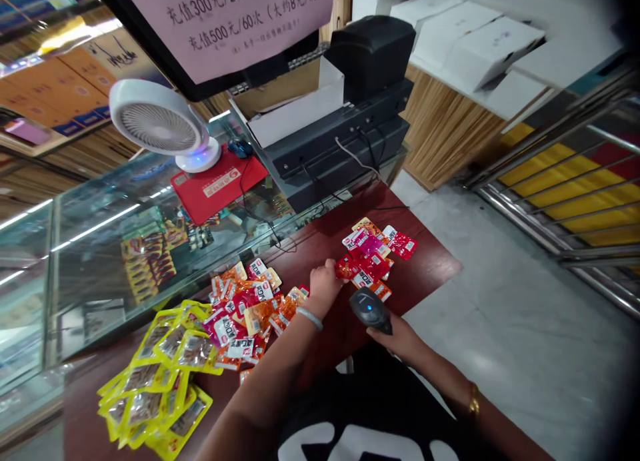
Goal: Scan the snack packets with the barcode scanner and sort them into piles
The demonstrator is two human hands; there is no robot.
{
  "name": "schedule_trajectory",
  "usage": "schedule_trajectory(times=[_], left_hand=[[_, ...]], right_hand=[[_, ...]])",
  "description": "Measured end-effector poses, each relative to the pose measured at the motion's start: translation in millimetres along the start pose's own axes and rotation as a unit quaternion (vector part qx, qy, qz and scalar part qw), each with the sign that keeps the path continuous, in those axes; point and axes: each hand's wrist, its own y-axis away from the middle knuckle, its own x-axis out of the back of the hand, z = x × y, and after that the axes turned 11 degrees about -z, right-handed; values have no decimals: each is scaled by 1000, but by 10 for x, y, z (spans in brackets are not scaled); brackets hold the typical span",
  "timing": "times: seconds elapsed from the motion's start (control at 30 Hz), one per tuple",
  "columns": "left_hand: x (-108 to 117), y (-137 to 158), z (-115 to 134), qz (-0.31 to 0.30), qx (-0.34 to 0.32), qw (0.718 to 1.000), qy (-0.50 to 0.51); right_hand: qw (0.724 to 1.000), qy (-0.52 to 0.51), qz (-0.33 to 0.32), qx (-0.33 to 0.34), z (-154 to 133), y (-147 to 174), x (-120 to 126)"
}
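Note:
My left hand [324,282] is closed on the edge of a red snack packet [346,268] at the near side of a small pile on the dark red counter. In my right hand [397,338] is a black barcode scanner [369,308] with a blue light on top, its head close to that pile. More red and pink snack packets [370,244] lie beyond, some overlapping. To the left of my left arm spreads a larger heap of red and orange packets [245,308]. Farther left, yellow-edged clear packets [155,374] are stacked loosely.
Behind the counter [320,354] runs a glass display case [100,268]. On it stand a white fan [160,124], a red mat [215,198], a mouse [240,148] and a black cash drawer [350,141] with cables. A metal rail [565,241] is at the right.

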Motion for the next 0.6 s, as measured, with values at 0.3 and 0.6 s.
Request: schedule_trajectory(times=[0.3,0.6], left_hand=[[-8,612,-488,-111,-2,803,585],[-91,884,-737,-189,47,684,703]], right_hand=[[998,5,-33,46,-137,4,-55],[992,19,-99,77,-399,-118,-221]])
